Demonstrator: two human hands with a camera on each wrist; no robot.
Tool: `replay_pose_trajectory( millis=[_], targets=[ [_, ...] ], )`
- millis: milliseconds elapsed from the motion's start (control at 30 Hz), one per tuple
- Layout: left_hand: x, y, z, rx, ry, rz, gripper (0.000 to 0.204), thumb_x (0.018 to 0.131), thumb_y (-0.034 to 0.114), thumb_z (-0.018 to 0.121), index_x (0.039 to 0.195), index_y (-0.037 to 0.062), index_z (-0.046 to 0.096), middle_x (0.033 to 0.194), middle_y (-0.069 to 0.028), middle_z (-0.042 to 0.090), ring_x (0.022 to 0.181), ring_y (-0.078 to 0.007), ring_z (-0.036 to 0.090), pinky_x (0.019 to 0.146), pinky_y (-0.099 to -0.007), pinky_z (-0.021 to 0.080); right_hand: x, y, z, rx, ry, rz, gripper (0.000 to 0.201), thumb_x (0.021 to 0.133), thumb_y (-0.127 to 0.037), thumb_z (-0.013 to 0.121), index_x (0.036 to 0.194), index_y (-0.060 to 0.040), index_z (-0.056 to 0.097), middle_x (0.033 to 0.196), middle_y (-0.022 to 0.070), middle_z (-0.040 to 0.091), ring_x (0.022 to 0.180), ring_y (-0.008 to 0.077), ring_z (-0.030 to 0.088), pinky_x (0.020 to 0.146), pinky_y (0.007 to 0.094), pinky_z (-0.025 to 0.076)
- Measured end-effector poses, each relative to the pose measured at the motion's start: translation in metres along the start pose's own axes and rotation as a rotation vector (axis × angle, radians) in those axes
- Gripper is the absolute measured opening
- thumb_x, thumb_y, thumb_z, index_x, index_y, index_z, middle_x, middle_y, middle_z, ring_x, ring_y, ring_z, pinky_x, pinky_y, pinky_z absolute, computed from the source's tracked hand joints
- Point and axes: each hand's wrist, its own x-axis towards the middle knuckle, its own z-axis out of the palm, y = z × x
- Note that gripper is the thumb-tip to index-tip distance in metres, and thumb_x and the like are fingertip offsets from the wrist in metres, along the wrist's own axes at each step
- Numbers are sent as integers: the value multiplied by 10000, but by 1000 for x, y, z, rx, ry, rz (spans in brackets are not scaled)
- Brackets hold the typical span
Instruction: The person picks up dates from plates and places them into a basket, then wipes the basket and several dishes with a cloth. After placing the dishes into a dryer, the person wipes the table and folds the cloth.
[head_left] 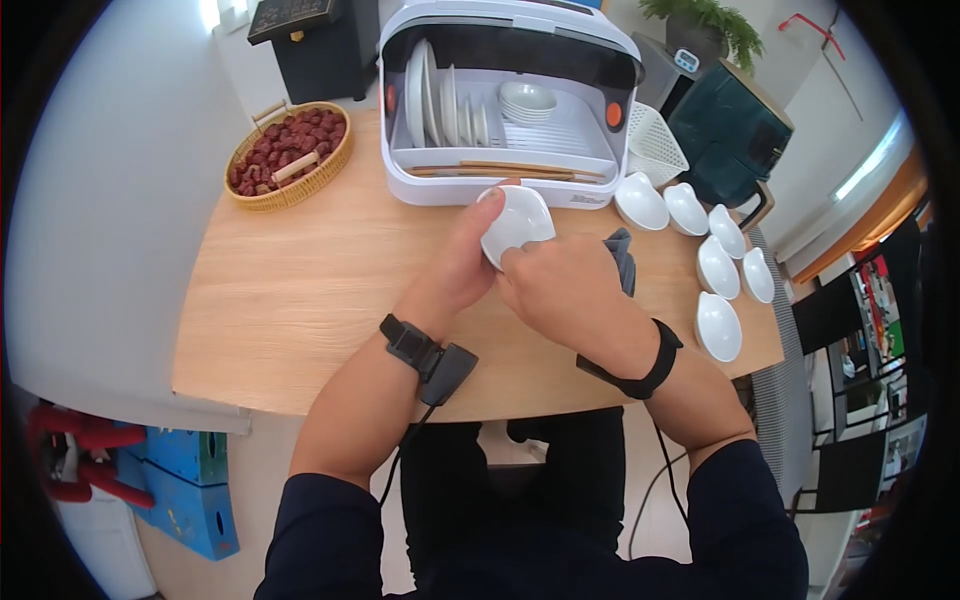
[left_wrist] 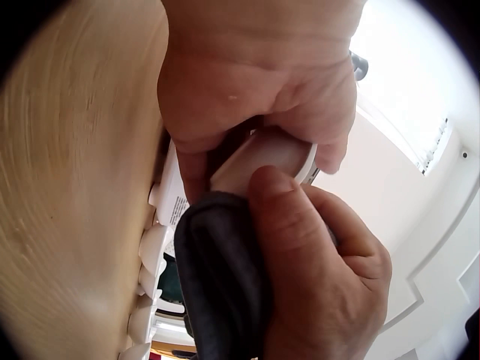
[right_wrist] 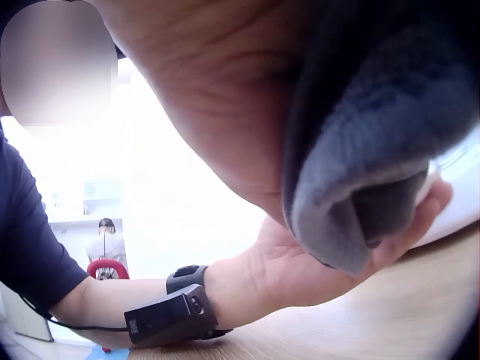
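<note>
Over the table in front of the dish cabinet, my left hand (head_left: 462,258) holds a white bowl (head_left: 524,218) by its side, thumb at the rim. The bowl is tilted with its inside facing up in the head view. My right hand (head_left: 575,285) is at the bowl's near right edge and grips a dark grey cloth (left_wrist: 221,262). In the left wrist view, the right thumb lies against the bowl beside the cloth. The cloth hangs in folds below the right palm in the right wrist view. Several matching white bowls (head_left: 718,268) stand on the table to the right.
The white dish cabinet (head_left: 425,190) is open, with upright plates (head_left: 415,95), stacked small dishes (head_left: 527,98) and chopsticks (head_left: 530,168) inside. A wicker basket (head_left: 262,202) of dark red fruit is at left. A white perforated basket (head_left: 655,145) and a dark green appliance (head_left: 725,130) are at right.
</note>
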Motion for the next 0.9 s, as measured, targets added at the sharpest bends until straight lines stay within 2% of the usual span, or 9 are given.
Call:
replay_pose_trajectory(
  millis=[133, 200, 233, 300, 467, 633, 767, 833, 900],
  targets=[
    [6, 8, -20, 20, 1, 116, 726, 1059, 652, 370, 1463, 59, 478, 1383, -124, 606, 1252, -253, 611, 1064, -432, 501, 4, 18, -11, 351, 107, 128, 313, 864, -368, 747, 886, -55, 744, 714, 131, 714, 639, 327, 700, 613, 412, 542],
    [9, 7, -19, 57, 6, 146, 748, 1050, 670, 366, 1465, 57, 472, 1386, -124, 601, 1260, -251, 606, 1069, -431, 499, 9, 31, -12, 586, 313, 519, 293, 855, -342, 757, 924, -60, 726, 740, 135, 706, 715, 347, 702, 675, 427, 543],
    [9, 5, -14, 60, 6, 130, 759, 1045, 683, 358, 1446, 53, 490, 1370, -123, 609, 1255, -249, 609, 1064, -429, 503, 13, 33, -6, 590, 312, 528, 293, 855, -342, 757, 924, -60, 726, 740, 135, 706, 715, 347, 702, 675, 427, 543],
    [8, -2, -6, 69, 1, 98, 771, 1039, 697, 351, 1427, 49, 508, 1355, -122, 617, 1250, -247, 612, 1058, -427, 507, 24, 31, 18, 644, 503, 469, 287, 845, -287, 753, 981, -41, 697, 870, 133, 714, 812, 338, 698, 731, 413, 546],
    [4, 2, -14, 108, 75, 89, 784, 1032, 714, 346, 1366, 40, 566, 1298, -123, 645, 1199, -244, 633, 1027, -412, 523, 21, 21, 47, 865, 433, 189, 337, 823, -116, 719, 1144, -40, 650, 1025, 103, 686, 923, 300, 671, 811, 365, 514],
    [-1, 11, -3, 93, 109, 169, 705, 1062, 652, 362, 1304, 31, 589, 1206, -114, 668, 1130, -222, 657, 968, -373, 555, 8, 34, 39, 740, 311, -127, 164, 724, 0, 696, 882, -42, 704, 1015, 55, 678, 923, 292, 662, 723, 399, 527],
    [1, 6, 2, 112, 31, 153, 741, 1055, 669, 348, 1329, 19, 574, 1241, -131, 660, 1157, -225, 650, 982, -380, 552, 2, 29, 40, 476, 347, 63, 129, 686, 3, 705, 805, -46, 707, 958, 47, 657, 918, 274, 654, 693, 386, 529],
    [1, 3, 8, 122, 22, 138, 757, 1049, 682, 346, 1333, 18, 571, 1254, -133, 656, 1165, -225, 648, 987, -381, 551, 9, 29, 49, 318, 549, 149, 193, 665, 17, 704, 836, -69, 728, 923, 44, 632, 899, 274, 648, 675, 380, 533],
    [-1, 0, 17, 78, 120, 91, 787, 1035, 706, 348, 1348, 16, 560, 1259, -132, 652, 1165, -219, 647, 994, -378, 549, 14, 23, 46, 463, 618, 161, 198, 670, 16, 701, 847, -67, 733, 924, 53, 640, 886, 278, 651, 675, 387, 534]
  ],
)
